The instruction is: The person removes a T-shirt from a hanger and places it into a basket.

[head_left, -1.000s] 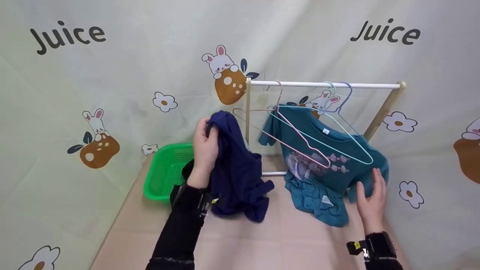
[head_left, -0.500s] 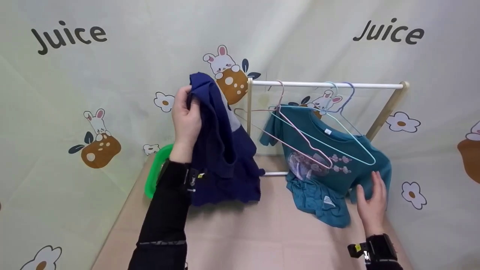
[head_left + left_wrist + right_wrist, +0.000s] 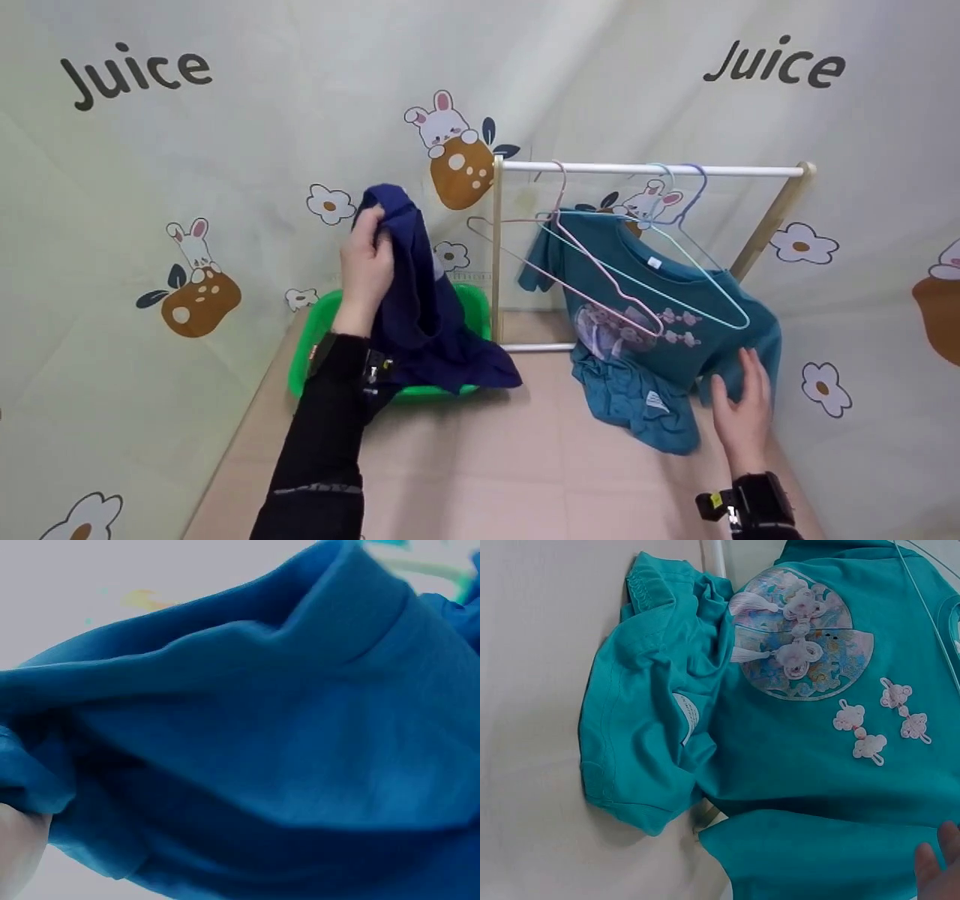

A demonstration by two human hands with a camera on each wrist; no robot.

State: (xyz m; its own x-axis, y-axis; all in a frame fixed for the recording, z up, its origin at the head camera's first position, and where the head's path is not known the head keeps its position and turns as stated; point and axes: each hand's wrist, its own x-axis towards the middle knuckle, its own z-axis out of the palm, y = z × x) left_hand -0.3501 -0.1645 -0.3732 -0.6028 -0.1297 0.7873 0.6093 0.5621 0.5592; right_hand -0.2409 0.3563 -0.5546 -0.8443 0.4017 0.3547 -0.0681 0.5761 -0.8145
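Observation:
My left hand [image 3: 366, 268] pinches the top of a navy blue garment [image 3: 411, 300] and holds it up over a green plastic basket [image 3: 303, 352]. The cloth hangs in folds, its lower end spread across the basket's front rim. In the left wrist view the navy cloth [image 3: 315, 712] fills most of the picture, and the thumb shows at the left edge. My right hand [image 3: 742, 409] is held with fingers extended beside the sleeve of a teal T-shirt [image 3: 645, 289], holding nothing. In the right wrist view the shirt's round printed patch [image 3: 802, 645] and flower appliqués show.
A small rack with a white top rail [image 3: 615, 169] and wooden posts [image 3: 769, 225] stands behind. From it hang a pink hanger [image 3: 592, 259], a mint hanger [image 3: 705, 266] and a blue hanger [image 3: 694, 199]. The teal shirt's crumpled lower part lies on the beige tabletop [image 3: 517, 465].
The left hand first rose leftward with the navy garment, then lowered it over the basket, and more of the basket now shows. The right hand has barely moved.

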